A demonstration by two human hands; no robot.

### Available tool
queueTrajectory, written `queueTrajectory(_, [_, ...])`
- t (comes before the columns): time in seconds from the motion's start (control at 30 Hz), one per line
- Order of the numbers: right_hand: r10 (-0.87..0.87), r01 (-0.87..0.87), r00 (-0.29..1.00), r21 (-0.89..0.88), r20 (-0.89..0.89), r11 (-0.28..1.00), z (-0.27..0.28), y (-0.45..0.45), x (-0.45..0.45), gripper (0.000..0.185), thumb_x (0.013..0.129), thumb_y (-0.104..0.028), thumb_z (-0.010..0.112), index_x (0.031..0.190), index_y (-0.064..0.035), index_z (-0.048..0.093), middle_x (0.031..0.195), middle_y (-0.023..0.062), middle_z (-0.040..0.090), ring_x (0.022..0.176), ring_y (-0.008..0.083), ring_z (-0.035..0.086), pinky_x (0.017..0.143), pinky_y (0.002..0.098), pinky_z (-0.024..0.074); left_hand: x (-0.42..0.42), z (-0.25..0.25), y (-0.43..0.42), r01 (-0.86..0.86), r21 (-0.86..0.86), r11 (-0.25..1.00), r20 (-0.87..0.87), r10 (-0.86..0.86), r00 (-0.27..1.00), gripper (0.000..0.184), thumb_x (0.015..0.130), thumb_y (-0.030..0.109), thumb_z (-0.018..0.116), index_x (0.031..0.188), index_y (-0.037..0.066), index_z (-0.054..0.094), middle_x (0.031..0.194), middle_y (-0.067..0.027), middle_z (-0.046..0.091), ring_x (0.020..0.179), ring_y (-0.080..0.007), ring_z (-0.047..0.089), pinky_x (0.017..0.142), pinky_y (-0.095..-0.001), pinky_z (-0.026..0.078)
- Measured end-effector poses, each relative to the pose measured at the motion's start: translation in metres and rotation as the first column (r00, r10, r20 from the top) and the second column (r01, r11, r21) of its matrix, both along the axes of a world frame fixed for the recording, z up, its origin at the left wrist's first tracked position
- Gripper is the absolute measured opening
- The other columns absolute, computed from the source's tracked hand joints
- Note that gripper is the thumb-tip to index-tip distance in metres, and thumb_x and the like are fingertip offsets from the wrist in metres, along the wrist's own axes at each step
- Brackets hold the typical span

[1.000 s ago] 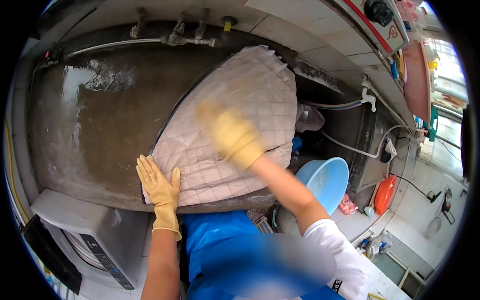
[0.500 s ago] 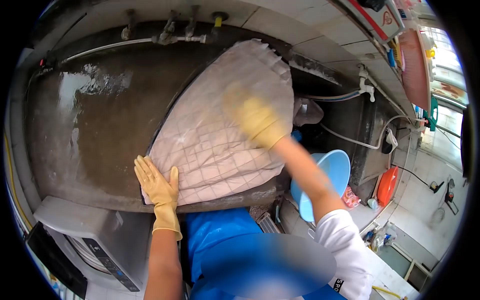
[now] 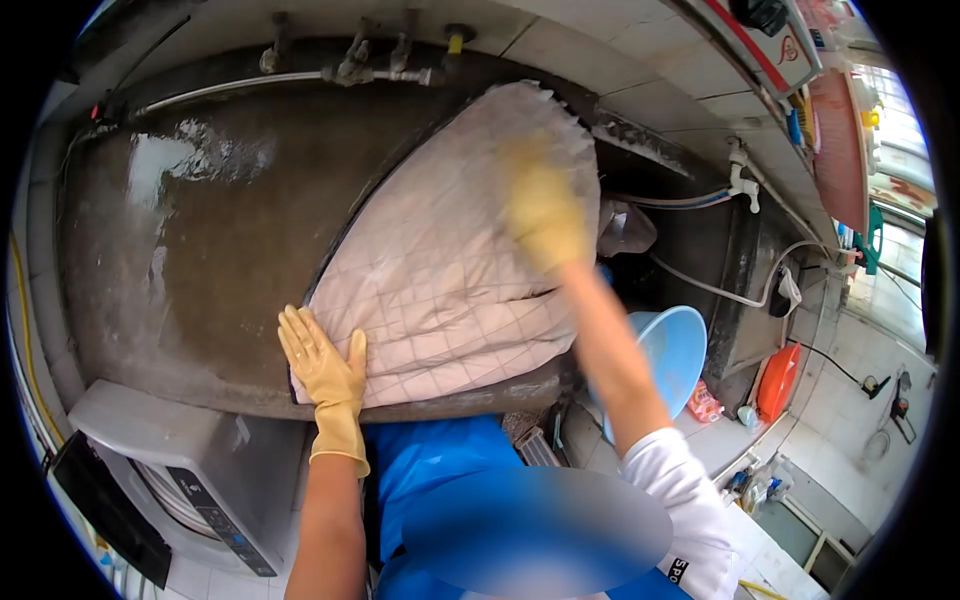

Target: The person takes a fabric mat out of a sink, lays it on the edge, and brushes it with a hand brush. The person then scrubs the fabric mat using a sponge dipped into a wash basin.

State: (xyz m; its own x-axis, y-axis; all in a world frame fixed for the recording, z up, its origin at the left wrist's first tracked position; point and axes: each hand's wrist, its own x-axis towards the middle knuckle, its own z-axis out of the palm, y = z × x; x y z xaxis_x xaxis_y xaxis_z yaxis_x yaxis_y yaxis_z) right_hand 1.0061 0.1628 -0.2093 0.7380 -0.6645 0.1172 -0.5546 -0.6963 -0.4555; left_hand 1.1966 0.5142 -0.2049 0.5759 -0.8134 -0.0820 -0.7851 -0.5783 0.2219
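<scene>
A pale pink quilted pad with a stitched grid and a dark edge on its left lies spread on a wet stone counter. My left hand, in a yellow rubber glove, rests flat at the pad's near left corner, fingers stretched out and thumb apart. My right hand, gloved the same way, is over the upper right part of the pad. Motion smears its fingers, so whether it holds anything is hidden from me.
A washing machine stands at lower left. Right of the counter are a light blue basin, a red-orange basin and a white tap with hoses. Metal pipework runs along the back wall.
My right hand has swept to the right across the pad. My left hand stays on the near left corner, and the whole view has shifted slightly.
</scene>
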Motion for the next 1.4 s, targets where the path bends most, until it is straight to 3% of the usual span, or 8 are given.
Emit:
queueTrajectory(0.2, [0.028,-0.274,0.796,-0.318,-0.605,0.908,0.022,0.045,0.05,0.046,0.103,-0.015,0.051,0.145,0.0022,0.054,0.112,0.0203,0.072,0.089,0.0338,0.073,0.077,0.0483,0.0617,-0.001,-0.003,0.006,0.016,0.015,1.0,0.01,-0.016,1.0,0.092,0.103,0.047,0.062,0.161,-0.017,0.028,0.171,-0.0368,0.023,0.16,-0.0521,0.021,0.133,-0.0565,0.015])
queueTrajectory(0.33, [-0.372,0.425,0.882,0.143,-0.29,0.894,0.027,-0.051,-0.008,0.046,0.111,-0.023,0.047,0.15,0.0009,0.053,0.116,0.021,0.07,0.094,0.031,0.073,0.074,0.0408,0.0606,0.001,-0.005,0.003,0.004,-0.03,1.0,-0.01,-0.004,1.0,0.091,0.104,0.047,0.06,0.162,-0.016,0.028,0.172,-0.036,0.021,0.161,-0.052,0.02,0.133,-0.056,0.015])
queueTrajectory(0.6, [0.073,-0.17,0.961,-0.357,-0.268,0.918,0.018,-0.019,0.011,0.052,0.1,-0.019,0.056,0.149,-0.0006,0.052,0.111,0.0226,0.068,0.087,0.0387,0.069,0.068,0.0484,0.0584,-0.001,-0.004,0.003,0.013,0.016,1.0,0.01,-0.013,1.0,0.09,0.106,0.047,0.057,0.162,-0.016,0.027,0.173,-0.0352,0.02,0.161,-0.0514,0.018,0.133,-0.056,0.014])
queueTrajectory(0.73, [-0.27,0.254,0.941,-0.099,-0.202,0.962,0.03,-0.016,0.014,0.054,0.098,-0.015,0.054,0.149,-0.0004,0.052,0.112,0.0211,0.07,0.09,0.0402,0.069,0.072,0.0493,0.0599,0.002,0.001,-0.002,0.013,0.012,1.0,0.006,-0.013,1.0,0.089,0.106,0.046,0.057,0.162,-0.017,0.027,0.172,-0.0361,0.021,0.161,-0.0517,0.019,0.133,-0.0563,0.014])
queueTrajectory(0.93, [0.088,-0.113,0.906,-0.036,-0.414,0.993,0.025,0.031,0.063,0.052,0.099,-0.013,0.055,0.149,-0.0007,0.052,0.108,0.0211,0.072,0.091,0.0372,0.07,0.074,0.051,0.0592,0.001,-0.003,0.006,0.041,0.012,0.999,0.021,-0.041,0.999,0.09,0.105,0.045,0.058,0.162,-0.017,0.027,0.172,-0.0367,0.022,0.16,-0.0523,0.02,0.133,-0.0566,0.015])
queueTrajectory(1.03, [-0.433,0.245,0.747,-0.396,-0.505,0.885,0.012,-0.081,-0.033,0.055,0.098,-0.012,0.061,0.151,0.0019,0.05,0.134,0.0288,0.062,0.103,0.0411,0.07,0.089,0.0506,0.0584,0.002,0.004,0.007,0.03,0.035,0.999,0.008,-0.03,1.0,0.09,0.105,0.045,0.058,0.162,-0.017,0.027,0.172,-0.0367,0.022,0.161,-0.0522,0.019,0.133,-0.0564,0.015])
queueTrajectory(1.27, [0.153,0.025,0.884,0.372,-0.441,0.928,0.075,0.064,0.083,0.053,0.102,-0.017,0.054,0.153,0.0002,0.05,0.133,0.0341,0.063,0.1,0.0472,0.072,0.082,0.054,0.0601,0.0,-0.006,0.003,0.033,-0.003,0.999,0.027,-0.033,0.999,0.09,0.105,0.044,0.059,0.162,-0.017,0.027,0.172,-0.0366,0.022,0.161,-0.0519,0.02,0.133,-0.0562,0.015])
queueTrajectory(1.4, [-0.18,-0.044,0.763,-0.328,-0.621,0.944,0.017,-0.047,-0.051,0.05,0.106,-0.023,0.05,0.15,0.0008,0.052,0.115,0.0305,0.072,0.108,0.0474,0.071,0.084,0.0548,0.0592,0.001,-0.001,0.002,0.028,-0.015,0.999,0.013,-0.028,1.0,0.09,0.105,0.045,0.06,0.162,-0.017,0.027,0.171,-0.0367,0.023,0.16,-0.052,0.021,0.133,-0.0567,0.015])
